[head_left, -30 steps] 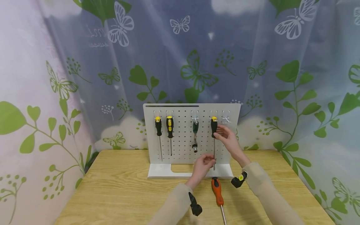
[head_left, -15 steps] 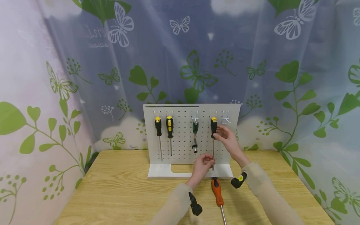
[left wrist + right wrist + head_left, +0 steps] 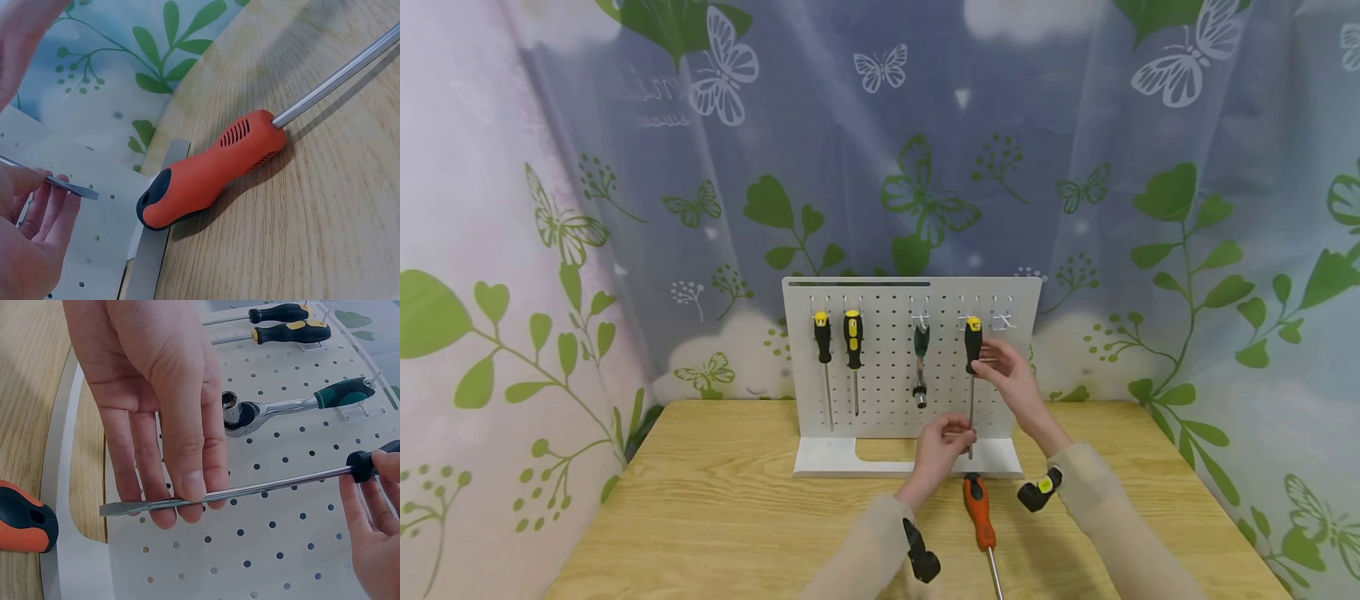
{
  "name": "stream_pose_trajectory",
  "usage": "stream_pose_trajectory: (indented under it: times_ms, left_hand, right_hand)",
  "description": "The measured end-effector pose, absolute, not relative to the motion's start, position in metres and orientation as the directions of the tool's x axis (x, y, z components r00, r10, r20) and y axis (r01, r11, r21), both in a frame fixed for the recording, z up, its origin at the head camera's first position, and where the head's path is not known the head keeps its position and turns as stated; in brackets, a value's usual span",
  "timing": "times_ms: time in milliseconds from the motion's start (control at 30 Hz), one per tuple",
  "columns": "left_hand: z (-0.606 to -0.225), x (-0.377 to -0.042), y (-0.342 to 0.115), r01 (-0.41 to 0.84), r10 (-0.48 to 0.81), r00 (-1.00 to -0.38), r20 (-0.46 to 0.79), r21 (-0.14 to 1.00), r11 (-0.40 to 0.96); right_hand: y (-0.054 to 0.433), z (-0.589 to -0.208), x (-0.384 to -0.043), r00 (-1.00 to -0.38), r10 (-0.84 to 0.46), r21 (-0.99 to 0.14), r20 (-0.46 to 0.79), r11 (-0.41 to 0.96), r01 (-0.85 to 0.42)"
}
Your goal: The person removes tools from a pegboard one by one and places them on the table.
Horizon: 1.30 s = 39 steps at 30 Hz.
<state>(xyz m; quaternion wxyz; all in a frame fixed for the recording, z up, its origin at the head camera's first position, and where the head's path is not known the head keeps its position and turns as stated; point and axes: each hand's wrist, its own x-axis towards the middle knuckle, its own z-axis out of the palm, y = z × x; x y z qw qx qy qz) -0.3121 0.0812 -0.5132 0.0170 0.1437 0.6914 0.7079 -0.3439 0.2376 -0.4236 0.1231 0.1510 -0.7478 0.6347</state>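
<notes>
A flat-blade screwdriver [image 3: 973, 343] with a black and yellow handle stands upright, tip down, in front of the white pegboard [image 3: 895, 367]. My right hand [image 3: 1011, 379] pinches the lower end of its handle between thumb and fingers. Lower down, my left hand [image 3: 942, 450] grips the steel shaft near the tip, thumb against fingertips. The flat tip pokes out past the left fingers in both wrist views. Right behind the handle's top is a wire hook [image 3: 964, 317]. An orange screwdriver [image 3: 979, 510] lies on the table below, its handle end at the pegboard's foot.
Two black and yellow screwdrivers [image 3: 823, 340] hang at the board's left. A ratchet wrench [image 3: 921, 350] with a green handle hangs left of the held screwdriver. Another hook [image 3: 1003, 321] holds nothing at the right. The board's white base [image 3: 827, 458] rests on the wooden table [image 3: 722, 508].
The held screwdriver has shifted slightly down and to the right, its top now lower against the hook. Both hands keep their hold and have moved only a little with it.
</notes>
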Motion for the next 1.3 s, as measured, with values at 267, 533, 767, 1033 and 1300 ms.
stream_pose_trajectory:
  times_ms: [267,533,767,1033,1300]
  left_hand:
    - [-0.513,-0.308,0.081,0.162,0.233,-0.957,0.172,0.985,-0.060]
    - [-0.511,-0.303,0.082,0.158,0.236,-0.956,0.172,0.984,-0.077]
    - [-0.506,-0.296,0.082,0.140,0.250,-0.954,0.167,0.983,-0.119]
    - [-0.500,-0.289,0.080,0.146,0.267,-0.947,0.178,0.980,-0.135]
    - [-0.500,-0.283,0.078,0.147,0.274,-0.945,0.179,0.980,-0.133]
  right_hand:
    - [0.239,-0.423,-0.339,-0.927,-0.054,-0.918,0.371,0.130,-0.375]
    - [0.238,-0.422,-0.336,-0.928,-0.054,-0.918,0.370,0.135,-0.374]
    - [0.238,-0.418,-0.332,-0.929,-0.055,-0.920,0.365,0.128,-0.369]
    - [0.238,-0.415,-0.329,-0.925,-0.065,-0.916,0.374,0.133,-0.379]
    - [0.238,-0.415,-0.326,-0.926,-0.066,-0.918,0.371,0.121,-0.377]
